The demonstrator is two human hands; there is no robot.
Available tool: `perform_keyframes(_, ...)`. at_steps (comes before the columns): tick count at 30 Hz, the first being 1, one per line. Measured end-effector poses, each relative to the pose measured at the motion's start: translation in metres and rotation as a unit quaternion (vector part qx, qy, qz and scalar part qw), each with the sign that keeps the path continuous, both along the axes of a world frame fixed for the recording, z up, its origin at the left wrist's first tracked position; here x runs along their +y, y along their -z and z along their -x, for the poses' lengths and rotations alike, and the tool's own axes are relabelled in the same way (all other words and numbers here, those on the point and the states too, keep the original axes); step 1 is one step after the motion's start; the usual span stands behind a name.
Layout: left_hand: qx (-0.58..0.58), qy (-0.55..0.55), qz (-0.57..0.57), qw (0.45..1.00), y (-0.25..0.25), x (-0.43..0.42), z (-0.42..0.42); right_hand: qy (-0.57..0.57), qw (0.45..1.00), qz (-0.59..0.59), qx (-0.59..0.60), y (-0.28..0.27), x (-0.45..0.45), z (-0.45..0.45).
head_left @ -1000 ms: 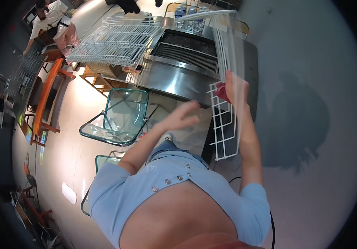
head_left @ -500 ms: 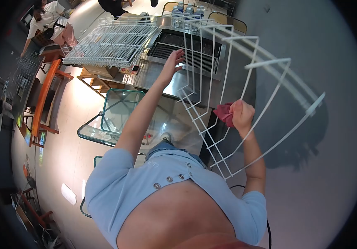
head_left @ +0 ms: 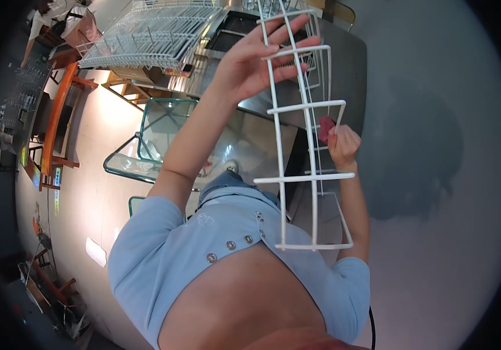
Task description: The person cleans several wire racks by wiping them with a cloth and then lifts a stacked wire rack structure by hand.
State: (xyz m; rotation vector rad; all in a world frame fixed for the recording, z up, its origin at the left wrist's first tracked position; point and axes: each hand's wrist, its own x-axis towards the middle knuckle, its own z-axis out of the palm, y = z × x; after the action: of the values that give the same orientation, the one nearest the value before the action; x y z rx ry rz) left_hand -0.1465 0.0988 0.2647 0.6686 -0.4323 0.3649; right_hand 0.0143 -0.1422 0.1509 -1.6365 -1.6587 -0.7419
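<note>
A white wire rack (head_left: pixel 306 107) is held up in front of me, its narrow side facing my head. My right hand (head_left: pixel 346 146) is closed around a crumpled dark red cloth (head_left: pixel 325 129) at the rack's right side; fingers and cloth appear to press on a wire. My left hand (head_left: pixel 256 64) is open at the upper part of the rack, fingers spread behind the long wires. Its thumb lies near a crossbar; whether it touches the wire I cannot tell.
Several white wire racks (head_left: pixel 151 41) are stacked on the counter at the upper left. A metal counter (head_left: pixel 343 76) with a dark grill (head_left: pixel 227 32) stands ahead. Below are a clear folding chair (head_left: pixel 169 128) and an orange bench (head_left: pixel 61 122). Another person (head_left: pixel 78 26) is at the far left.
The rack has turned from its broad side to its narrow side and shifted left. My left hand has risen from beside the rack to behind its wires. My right hand keeps the cloth.
</note>
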Motion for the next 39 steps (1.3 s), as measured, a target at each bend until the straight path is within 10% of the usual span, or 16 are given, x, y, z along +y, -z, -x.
perform_keyframes(11,0.008,0.191,0.184,0.964,0.025,0.022,-0.02,0.029,0.996,0.082,0.02,0.032,0.015,0.005)
perform_keyframes(39,0.151,0.116,0.052,0.98,0.085,0.054,-0.066,0.139,0.946,0.255,0.141,0.096,0.07,0.03)
